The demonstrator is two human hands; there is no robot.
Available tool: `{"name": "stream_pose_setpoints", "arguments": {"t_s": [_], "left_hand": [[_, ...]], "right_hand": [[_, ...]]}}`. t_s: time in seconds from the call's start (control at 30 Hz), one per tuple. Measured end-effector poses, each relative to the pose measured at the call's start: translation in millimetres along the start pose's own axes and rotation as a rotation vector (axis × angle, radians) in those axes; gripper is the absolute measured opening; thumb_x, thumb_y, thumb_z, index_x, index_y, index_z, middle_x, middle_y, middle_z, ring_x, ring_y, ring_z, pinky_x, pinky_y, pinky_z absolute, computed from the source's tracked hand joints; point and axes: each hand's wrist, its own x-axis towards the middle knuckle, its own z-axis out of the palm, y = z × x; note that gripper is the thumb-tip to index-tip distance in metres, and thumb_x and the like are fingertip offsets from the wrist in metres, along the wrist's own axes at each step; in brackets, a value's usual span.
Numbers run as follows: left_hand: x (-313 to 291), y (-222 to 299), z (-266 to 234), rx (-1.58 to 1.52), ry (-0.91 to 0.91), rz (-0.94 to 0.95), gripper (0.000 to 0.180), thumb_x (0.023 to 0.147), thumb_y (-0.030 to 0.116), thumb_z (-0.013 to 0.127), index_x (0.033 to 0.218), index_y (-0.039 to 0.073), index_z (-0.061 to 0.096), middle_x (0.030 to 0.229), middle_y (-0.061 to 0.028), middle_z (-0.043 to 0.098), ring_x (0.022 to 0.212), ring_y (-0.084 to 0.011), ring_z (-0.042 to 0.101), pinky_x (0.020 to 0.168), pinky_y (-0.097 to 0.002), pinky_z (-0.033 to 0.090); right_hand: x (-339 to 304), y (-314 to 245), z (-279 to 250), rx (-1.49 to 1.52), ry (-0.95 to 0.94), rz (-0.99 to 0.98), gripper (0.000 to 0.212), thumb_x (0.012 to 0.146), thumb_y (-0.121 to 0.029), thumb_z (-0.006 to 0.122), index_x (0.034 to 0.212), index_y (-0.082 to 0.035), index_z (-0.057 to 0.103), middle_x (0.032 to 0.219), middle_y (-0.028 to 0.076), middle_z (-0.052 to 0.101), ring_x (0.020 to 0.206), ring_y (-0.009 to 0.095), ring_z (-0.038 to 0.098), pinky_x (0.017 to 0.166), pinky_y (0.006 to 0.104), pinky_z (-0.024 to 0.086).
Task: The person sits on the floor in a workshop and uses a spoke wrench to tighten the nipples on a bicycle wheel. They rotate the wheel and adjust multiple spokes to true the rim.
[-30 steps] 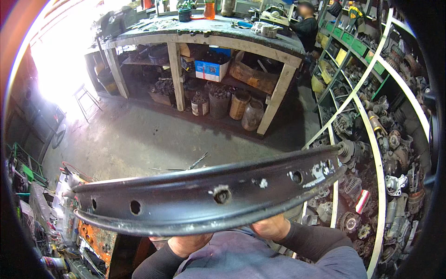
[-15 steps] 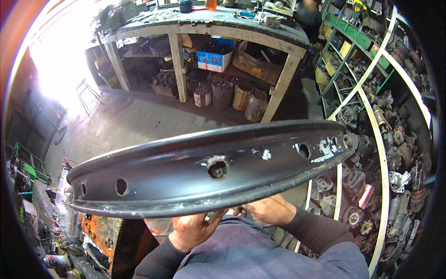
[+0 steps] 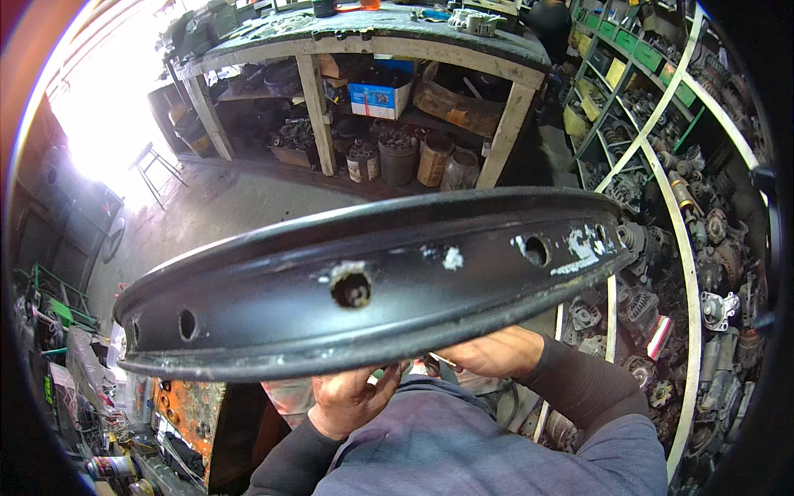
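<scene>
A wide black wheel rim (image 3: 430,277) spans the middle of the view, its outer channel facing me, tilted with its right end higher. Several round holes pierce it, and white scuffs mark the paint. Below its near edge is my left hand (image 3: 351,403), fingers curled in and their tips partly hidden by the rim. Facing it from the right is my right hand (image 3: 500,351), also closed, fingers bent toward the left hand. A small pale edge shows at the right fingertips; what either hand holds is too hidden to name.
Across the floor (image 3: 227,202) stands a long workbench (image 3: 281,41), with buckets and a blue-white box (image 3: 376,99) beneath. Shelves (image 3: 633,107) and piled metal parts (image 3: 711,310) crowd the right. At lower left are an orange, stained surface (image 3: 186,405) and clutter. A stool (image 3: 153,174) stands far left.
The rim's holes and white scuffs have shifted left, so the rim appears to have turned a little. It sits slightly higher in view. Both hands stay below it, curled as before.
</scene>
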Motion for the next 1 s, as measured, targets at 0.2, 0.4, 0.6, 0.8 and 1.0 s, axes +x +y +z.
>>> {"name": "stream_pose_setpoints", "arguments": {"t_s": [0.2,0.4,0.6,0.8,1.0], "left_hand": [[2,7,16,0.144,0.131,-0.076,0.027,0.074,0.009,0.099,0.097,0.012,0.086,0.144,-0.0259,0.073,0.141,-0.0388,0.067,0.126,-0.0568,0.043],[4,12,28,0.245,0.257,-0.165,0.017,0.073,0.018,0.095,0.086,0.022,0.084,0.154,-0.0228,0.069,0.152,-0.0453,0.058,0.139,-0.0626,0.021],[-7,9,33,0.226,0.291,-0.12,0.015,0.075,0.018,0.093,0.088,0.021,0.086,0.16,-0.026,0.065,0.154,-0.0455,0.056,0.142,-0.0609,0.013],[8,0,35,0.217,0.247,-0.12,0.016,0.075,0.02,0.094,0.088,0.019,0.085,0.16,-0.0288,0.064,0.152,-0.0448,0.06,0.143,-0.0563,0.012],[8,-21,41,0.175,0.328,-0.002,0.045,0.077,0.024,0.101,0.115,0.017,0.078,0.16,-0.0285,0.059,0.15,-0.0477,0.058,0.136,-0.0612,0.028]], "right_hand": [[11,14,3,0.109,0.017,-0.028,0.052,0.11,-0.011,0.06,0.161,-0.008,0.071,0.107,0.001,0.08,0.082,0.006,0.064,0.071,0.0269,0.055],[17,12,-1,0.289,-0.025,0.055,0.057,0.105,-0.018,0.068,0.161,-0.009,0.07,0.096,-0.001,0.076,0.075,0.004,0.061,0.062,0.0251,0.052],[10,0,-4,0.132,-0.029,0.01,0.051,0.107,-0.009,0.065,0.157,0.001,0.07,0.095,0.002,0.076,0.079,0.007,0.064,0.07,0.0276,0.054],[16,15,2,0.376,0.098,-0.027,0.049,0.11,-0.013,0.065,0.158,0.0,0.067,0.093,-0.001,0.074,0.074,0.005,0.063,0.064,0.0241,0.053],[28,3,-18,0.46,-0.012,0.088,0.049,0.111,-0.012,0.064,0.159,-0.005,0.067,0.098,0.0,0.076,0.074,0.005,0.064,0.063,0.023,0.053]]}}
